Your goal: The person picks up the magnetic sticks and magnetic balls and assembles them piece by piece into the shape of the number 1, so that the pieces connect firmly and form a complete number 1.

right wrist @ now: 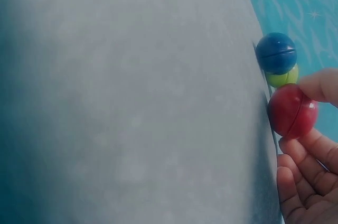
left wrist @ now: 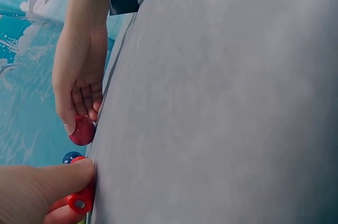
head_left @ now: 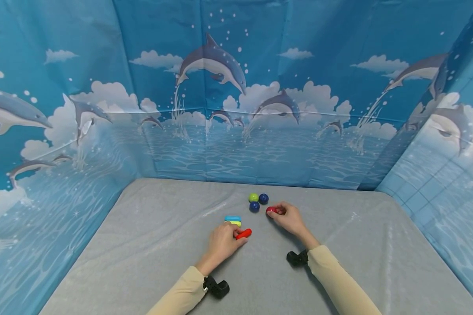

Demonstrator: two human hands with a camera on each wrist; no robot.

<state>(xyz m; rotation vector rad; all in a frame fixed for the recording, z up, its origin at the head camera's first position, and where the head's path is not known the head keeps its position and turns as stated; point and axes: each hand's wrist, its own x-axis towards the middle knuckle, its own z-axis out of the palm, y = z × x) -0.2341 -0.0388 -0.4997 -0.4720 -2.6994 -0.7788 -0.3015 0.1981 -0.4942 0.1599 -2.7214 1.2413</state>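
My left hand (head_left: 222, 241) pinches a red cylinder (head_left: 244, 234) between thumb and fingers; the left wrist view shows the cylinder (left wrist: 80, 195) with a round hole in its end. Just beyond that hand lie a blue piece (head_left: 232, 218) and a yellow-green piece (head_left: 235, 223), partly hidden by the fingers. To the right, my right hand (head_left: 291, 218) holds a red ball (head_left: 271, 210) between thumb and fingers. In the right wrist view a seam runs around this ball (right wrist: 293, 111), with the other fingers curved below it.
A green ball (head_left: 253, 197) and two dark blue balls (head_left: 263, 198) (head_left: 254, 207) sit close together, left of and beyond the right hand. The grey covered table (head_left: 173, 262) meets a blue dolphin-print curtain (head_left: 236, 148) at its back and sides.
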